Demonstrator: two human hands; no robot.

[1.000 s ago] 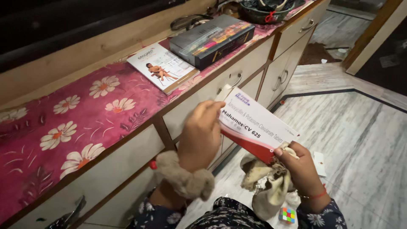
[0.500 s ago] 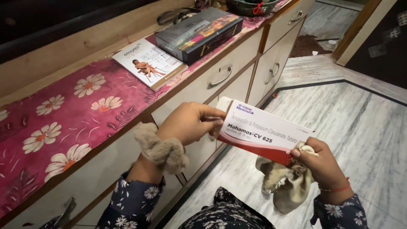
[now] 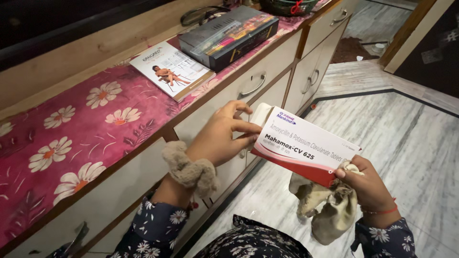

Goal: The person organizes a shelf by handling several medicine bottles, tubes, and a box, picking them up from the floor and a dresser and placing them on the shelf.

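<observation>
The left hand (image 3: 221, 138) grips one short end of a white and red medicine carton (image 3: 306, 145), its fingers curled around the end where the flap stands slightly open. A fuzzy beige scrunchie (image 3: 190, 169) sits on that wrist, above a dark floral sleeve. The right hand (image 3: 368, 188) pinches the far lower corner of the carton between thumb and fingers, and the same hand is clenched on a crumpled beige cloth (image 3: 330, 210) that hangs below it. The carton stretches between the two hands, tilted so that its printed face looks upward, held in the air above the marble floor (image 3: 411, 138) and just in front of the bench (image 3: 158, 138).

Beyond the left hand, on the bench, lies a pink runner with white flowers (image 3: 71, 138). Further along it rests a thin booklet (image 3: 172, 69) with a seated figure on its cover, and just past that a dark flat box (image 3: 229, 36) with a colourful lid. Below the bench top, near the left hand's fingers, is a cream drawer front with a curved metal handle (image 3: 252, 86).
</observation>
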